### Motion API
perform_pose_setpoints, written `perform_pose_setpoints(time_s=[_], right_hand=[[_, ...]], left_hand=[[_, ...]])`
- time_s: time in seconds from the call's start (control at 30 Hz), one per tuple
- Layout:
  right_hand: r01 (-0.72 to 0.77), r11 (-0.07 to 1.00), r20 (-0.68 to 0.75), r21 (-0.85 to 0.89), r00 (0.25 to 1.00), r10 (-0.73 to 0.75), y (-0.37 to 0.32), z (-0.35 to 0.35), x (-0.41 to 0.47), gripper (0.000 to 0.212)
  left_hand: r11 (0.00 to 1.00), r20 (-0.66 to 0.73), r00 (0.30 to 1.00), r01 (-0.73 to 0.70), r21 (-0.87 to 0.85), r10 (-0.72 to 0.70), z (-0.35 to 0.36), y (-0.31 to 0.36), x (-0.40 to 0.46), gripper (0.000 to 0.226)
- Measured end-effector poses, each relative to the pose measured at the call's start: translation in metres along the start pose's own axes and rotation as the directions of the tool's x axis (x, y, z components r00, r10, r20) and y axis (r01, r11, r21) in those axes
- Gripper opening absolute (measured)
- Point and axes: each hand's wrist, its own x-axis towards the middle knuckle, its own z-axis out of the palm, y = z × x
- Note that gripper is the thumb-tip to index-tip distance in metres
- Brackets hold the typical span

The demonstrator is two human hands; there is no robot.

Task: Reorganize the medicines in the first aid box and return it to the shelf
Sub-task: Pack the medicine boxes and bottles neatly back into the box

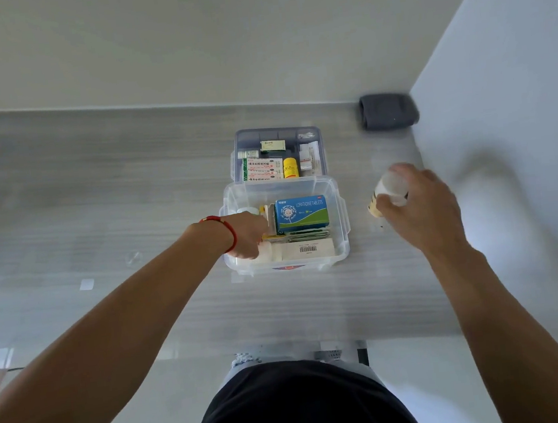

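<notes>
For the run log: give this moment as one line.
left hand: inside clear box | right hand: holds white bottle beside box | tray: behind box

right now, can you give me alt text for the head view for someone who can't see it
A person's left hand reaches into an open clear first aid box on a grey table, while the right hand holds a small white bottle just right of it. A blue loratadine tablets box lies inside, and a tray of medicines sits behind.
</notes>
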Motion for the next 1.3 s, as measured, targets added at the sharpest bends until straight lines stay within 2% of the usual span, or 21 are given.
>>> perform_pose_setpoints(time_s=[0.07,0.13,0.23,0.3,0.4,0.5,0.6,0.7,0.9,1.03,1.13,1.23,1.3], right_hand=[[0.071,0.983,0.021,0.169,0.997,-0.076,-0.021,-0.016,0.003,0.051],[0.113,0.941,0.123,0.318,0.98,-0.159,-0.049,-0.016,0.005,0.052],[0.053,0.917,0.286,0.395,0.942,-0.177,-0.09,0.018,0.009,0.052],[0.037,0.926,0.33,0.376,0.928,-0.171,-0.112,0.044,0.011,0.051],[0.093,0.964,0.361,0.251,0.914,-0.182,-0.136,0.071,0.014,0.048],[0.114,0.978,0.33,0.173,0.929,-0.166,-0.147,0.085,0.016,0.049],[0.135,0.985,0.292,0.111,0.942,-0.162,-0.155,0.092,0.016,0.058],[0.105,0.989,0.285,0.107,0.949,-0.132,-0.158,0.095,0.013,0.066],[0.065,0.992,0.323,0.103,0.941,-0.096,-0.151,0.103,0.012,0.036],[0.078,0.996,0.328,0.051,0.94,-0.091,-0.151,0.116,0.005,0.047],[0.035,0.996,0.285,0.086,0.957,-0.059,-0.152,0.122,0.0,0.05],[0.184,0.983,0.192,0.02,0.964,-0.185,-0.147,0.124,-0.008,0.038],[0.272,0.961,0.185,-0.053,0.948,-0.258,-0.144,0.124,-0.013,0.031]], left_hand=[[0.995,-0.099,0.995,-0.009,-0.102,-0.001,-0.003,-0.007,-0.008,0.046],[0.964,-0.286,0.958,-0.052,-0.26,-0.025,-0.004,-0.013,-0.017,0.044],[0.892,-0.591,0.796,-0.167,-0.42,-0.13,0.002,-0.022,-0.028,0.04],[0.875,-0.675,0.714,-0.191,-0.445,-0.187,0.01,-0.027,-0.031,0.036],[0.87,-0.696,0.684,-0.186,-0.457,-0.219,0.023,-0.034,-0.031,0.034],[0.87,-0.713,0.666,-0.198,-0.452,-0.219,0.03,-0.036,-0.03,0.034],[0.865,-0.724,0.657,-0.218,-0.452,-0.212,0.034,-0.036,-0.029,0.034],[0.858,-0.736,0.643,-0.239,-0.454,-0.211,0.035,-0.036,-0.028,0.034],[0.856,-0.74,0.639,-0.244,-0.455,-0.21,0.036,-0.035,-0.028,0.035],[0.858,-0.753,0.623,-0.253,-0.448,-0.21,0.036,-0.034,-0.029,0.034],[0.861,-0.762,0.614,-0.254,-0.441,-0.209,0.037,-0.033,-0.028,0.034],[0.861,-0.769,0.604,-0.261,-0.436,-0.206,0.039,-0.033,-0.027,0.034],[0.859,-0.776,0.593,-0.263,-0.44,-0.216,0.04,-0.032,-0.026,0.035]])
